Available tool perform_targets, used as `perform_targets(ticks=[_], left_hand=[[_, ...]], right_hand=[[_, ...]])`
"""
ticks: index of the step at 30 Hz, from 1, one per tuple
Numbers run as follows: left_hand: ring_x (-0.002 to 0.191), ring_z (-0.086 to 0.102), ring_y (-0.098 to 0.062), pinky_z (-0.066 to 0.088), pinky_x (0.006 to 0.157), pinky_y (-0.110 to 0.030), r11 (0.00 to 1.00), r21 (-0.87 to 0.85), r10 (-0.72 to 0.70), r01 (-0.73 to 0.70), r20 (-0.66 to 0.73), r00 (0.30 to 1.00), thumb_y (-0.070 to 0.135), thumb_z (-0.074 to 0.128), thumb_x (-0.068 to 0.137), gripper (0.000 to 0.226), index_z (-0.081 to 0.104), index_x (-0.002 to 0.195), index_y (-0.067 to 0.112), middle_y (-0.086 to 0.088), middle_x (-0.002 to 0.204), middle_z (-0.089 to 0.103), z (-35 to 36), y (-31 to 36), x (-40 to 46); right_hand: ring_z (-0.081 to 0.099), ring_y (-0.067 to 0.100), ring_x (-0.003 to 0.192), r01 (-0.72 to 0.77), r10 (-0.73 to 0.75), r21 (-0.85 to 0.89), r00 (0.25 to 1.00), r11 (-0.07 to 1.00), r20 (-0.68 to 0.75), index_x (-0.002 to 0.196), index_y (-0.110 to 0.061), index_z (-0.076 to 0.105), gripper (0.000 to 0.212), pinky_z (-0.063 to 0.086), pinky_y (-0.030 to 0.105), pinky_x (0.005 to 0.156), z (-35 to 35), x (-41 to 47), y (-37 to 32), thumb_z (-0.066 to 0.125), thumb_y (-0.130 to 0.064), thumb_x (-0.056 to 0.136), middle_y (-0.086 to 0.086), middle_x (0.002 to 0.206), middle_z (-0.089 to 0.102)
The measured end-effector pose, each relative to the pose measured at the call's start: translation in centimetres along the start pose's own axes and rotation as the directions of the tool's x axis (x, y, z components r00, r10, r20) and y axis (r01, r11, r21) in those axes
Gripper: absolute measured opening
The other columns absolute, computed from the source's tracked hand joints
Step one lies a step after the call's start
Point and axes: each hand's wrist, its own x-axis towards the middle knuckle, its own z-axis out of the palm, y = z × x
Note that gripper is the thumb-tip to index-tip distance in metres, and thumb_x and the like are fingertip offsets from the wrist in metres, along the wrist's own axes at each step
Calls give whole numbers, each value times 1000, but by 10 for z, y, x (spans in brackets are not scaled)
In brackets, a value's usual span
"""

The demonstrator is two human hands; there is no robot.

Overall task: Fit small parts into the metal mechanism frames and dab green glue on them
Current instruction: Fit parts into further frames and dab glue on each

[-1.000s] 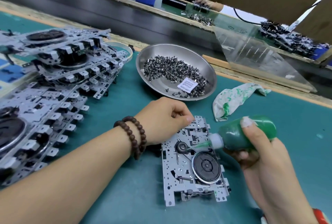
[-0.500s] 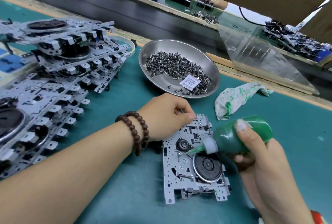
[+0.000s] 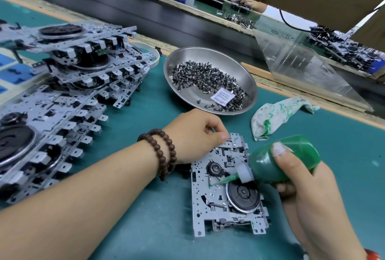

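Note:
A metal mechanism frame (image 3: 203, 205) with a black flywheel lies flat on the green mat in front of me. My left hand (image 3: 193, 134), a bead bracelet on its wrist, holds the frame's far left corner with curled fingers. My right hand (image 3: 306, 184) grips a green glue bottle (image 3: 262, 163), thumb on top. The bottle's white nozzle points left and its green tip touches the frame just left of the flywheel. A steel dish (image 3: 183, 65) behind holds several small dark parts (image 3: 206, 80) and a white packet.
Stacks of mechanism frames (image 3: 68, 84) fill the left side of the mat. A glue-stained white rag (image 3: 277, 116) lies right of the dish. A clear plastic sheet (image 3: 308, 72) leans at the back right. Another person's hands work at the far bench.
The glue bottle's tip has slid down and left across the frame, from beside the small hub to a spot left of the flywheel. My left hand stays on the frame's corner.

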Motion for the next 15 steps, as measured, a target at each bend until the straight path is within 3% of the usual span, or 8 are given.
perform_targets(ticks=[8, 13, 15], left_hand=[[39, 41, 4, 30, 43, -6, 1000, 10, 0, 0, -2, 1000, 32, 60, 87, 20, 61, 67, 30, 13, 50, 48, -1, 0, 0], [39, 40, 2, 30, 43, -8, 1000, -2, -3, 3, 1, 1000, 30, 60, 87, 20, 60, 67, 30, 13, 49, 46, 0, 1, 0], [38, 40, 2, 30, 42, -8, 1000, 2, -4, 4, 2, 1000, 31, 59, 87, 21, 60, 66, 30, 13, 47, 45, -1, 1, 0]], right_hand=[[50, 0, 49, 31, -33, -53, 999, 998, -36, 70, -29, 69, 60, 38, 10, 41, 0, 0, 1, 73, -78, 36, -7, 57, 59], [50, -1, 46, 34, -36, -43, 998, 998, -52, 68, -33, 70, 44, 37, 9, 39, 1, -1, -2, 77, -63, 37, -9, 53, 60], [50, 1, 48, 26, -27, -22, 998, 999, -48, 69, -31, 70, 57, 38, 11, 40, -1, -1, -2, 76, -74, 32, -6, 55, 59]])
